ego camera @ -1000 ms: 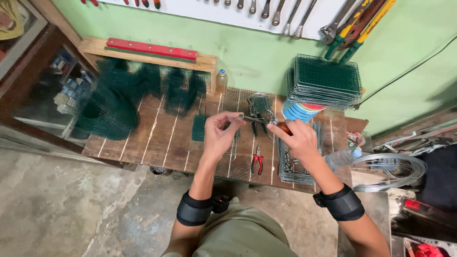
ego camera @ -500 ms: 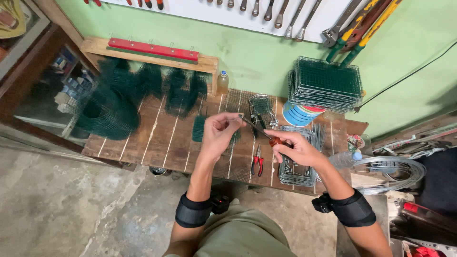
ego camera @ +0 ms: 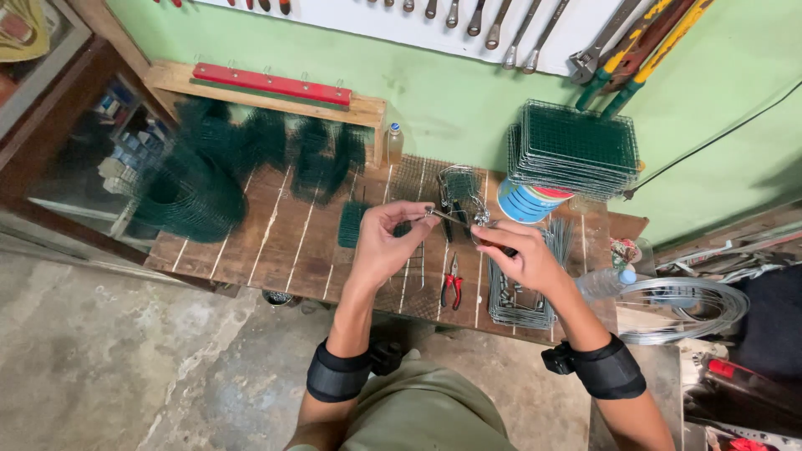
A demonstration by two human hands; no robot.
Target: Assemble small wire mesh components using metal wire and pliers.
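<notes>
A short piece of wire is held above the middle of the wooden counter, between both hands. The left hand has its fingers pinched on the wire's left end, thumb against forefinger. The right hand is clenched around the handle of a small tool, whose tip meets the wire's right end; what kind of tool it is cannot be told, since the hand covers most of it.

Just behind the wire stands a small wire basket with a looped handle. Below the hands, a pair of red-handled pliers lies flat on the counter, and beside it, under the right hand, a flat stack of wire frames. A small patch of green mesh lies to the left of the left hand.

Further back on the right, a blue tin sits beneath a tall stack of green mesh trays. On the left part of the counter are rolls of green mesh. A small bottle stands against the green wall by a wooden shelf with a red bar on it. Spanners hang on the wall above. A coil of bare wire lies off the counter's right end. Both wrists carry black bands.
</notes>
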